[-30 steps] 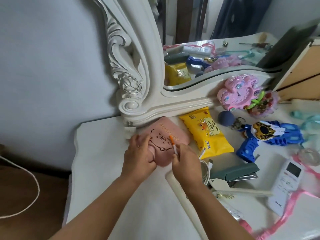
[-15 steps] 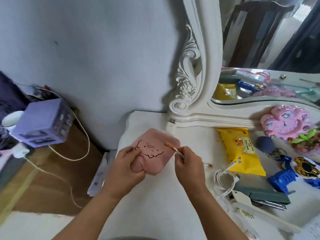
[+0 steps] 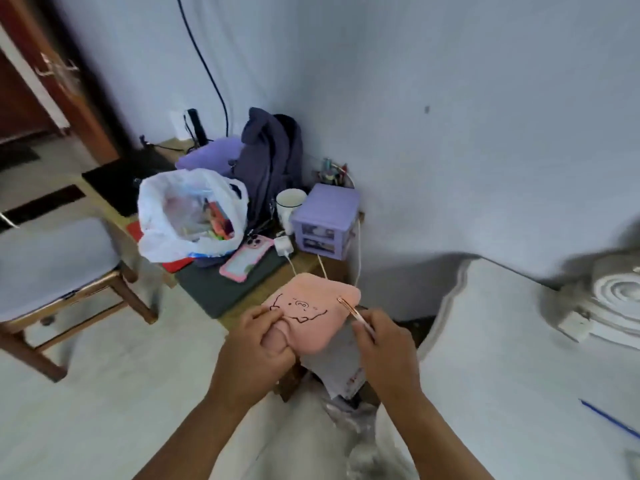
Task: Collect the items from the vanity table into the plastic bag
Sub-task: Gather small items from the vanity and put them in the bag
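- Counting what shows: one pink pouch with a cartoon face drawn on it, one thin pink-and-gold stick, one white plastic bag, one pink-cased phone, one white mug, one purple drawer box with two drawers on its front, one dark backpack, one white charger plug.
- Taking the plastic bag as the landmark: it stands with its mouth wide on a low table, and inside it lie mixed colourful items, too blurred to name singly.
- The phone lies face up just right of the bag, touching its lower edge; the charger plug is just beyond the phone, and the mug and drawer box stand further right of the bag, side by side.
- The backpack leans behind and to the right of the bag.
- A chair with a pale seat stands left of the bag.
- The pouch is held in the air, nearer the camera and to the right of the bag, well apart from it.
- The left hand grips the pouch's lower left corner, fingers curled on top and thumb beneath.
- The right hand pinches the stick near its lower end; the stick's tip lies over the pouch's upper right part.
- The vanity table edge lies far right of the bag.
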